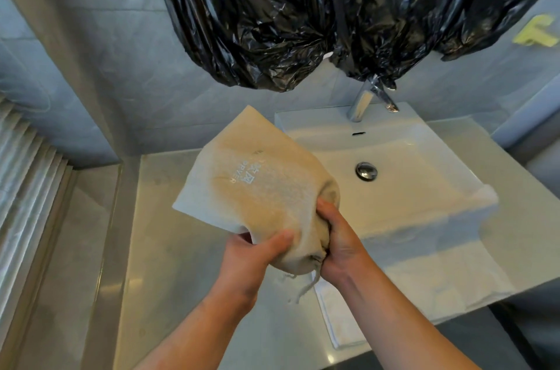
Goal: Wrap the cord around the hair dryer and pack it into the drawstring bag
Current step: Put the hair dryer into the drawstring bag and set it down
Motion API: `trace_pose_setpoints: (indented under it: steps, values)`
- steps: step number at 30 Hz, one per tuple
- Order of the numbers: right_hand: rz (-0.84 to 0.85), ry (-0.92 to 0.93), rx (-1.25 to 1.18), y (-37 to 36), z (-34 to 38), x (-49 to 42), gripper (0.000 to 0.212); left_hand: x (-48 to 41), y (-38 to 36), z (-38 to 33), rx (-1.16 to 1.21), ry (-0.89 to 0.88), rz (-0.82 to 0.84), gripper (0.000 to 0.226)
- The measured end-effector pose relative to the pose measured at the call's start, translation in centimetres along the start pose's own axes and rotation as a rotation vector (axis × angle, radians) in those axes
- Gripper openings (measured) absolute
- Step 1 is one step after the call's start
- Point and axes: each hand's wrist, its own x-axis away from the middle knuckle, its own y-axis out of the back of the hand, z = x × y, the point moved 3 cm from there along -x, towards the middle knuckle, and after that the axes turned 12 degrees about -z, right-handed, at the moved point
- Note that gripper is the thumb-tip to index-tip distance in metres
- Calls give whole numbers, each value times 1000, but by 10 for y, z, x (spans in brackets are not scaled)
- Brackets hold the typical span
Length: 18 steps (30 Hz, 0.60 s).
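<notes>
A beige drawstring bag [257, 181] with pale printed lettering is held up above the counter, its closed end pointing away from me. It bulges at the near end. My left hand [254, 254] grips the bag's gathered mouth from the left, thumb on top. My right hand [339, 242] clutches the same bunched end from the right. A short length of drawstring [306, 288] dangles below the mouth. The hair dryer and its cord are hidden; I cannot see them.
A white sink basin [403, 188] with a chrome faucet [363, 103] lies to the right. The pale counter [169, 248] runs below the bag. Black plastic bags [303, 12] hang overhead. A folded white towel [339, 318] lies at the counter's front edge.
</notes>
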Motion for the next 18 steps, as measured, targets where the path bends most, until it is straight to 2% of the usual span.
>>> trace_pose_setpoints:
  steps: [4, 8, 11, 12, 15, 18]
  values:
    - [115, 20, -111, 9, 18, 8, 66, -5, 4, -13, 52, -14, 232, 65]
    - [174, 60, -93, 14, 39, 15, 64, -45, 18, -43, 325, 207, -36, 69]
    - [131, 62, -30, 25, 50, 14, 64, -74, 11, -64, 335, 278, -11, 84]
    - [101, 63, -16, 31, 54, 13, 65, -80, 6, -68, 293, 299, 8, 81]
    - [8, 74, 2, 53, 64, 11, 67, -88, -12, -69, 50, 340, 82, 48]
    - [-41, 70, 9, 74, 74, 13, 69, -87, -35, -48, -39, 357, 101, 41]
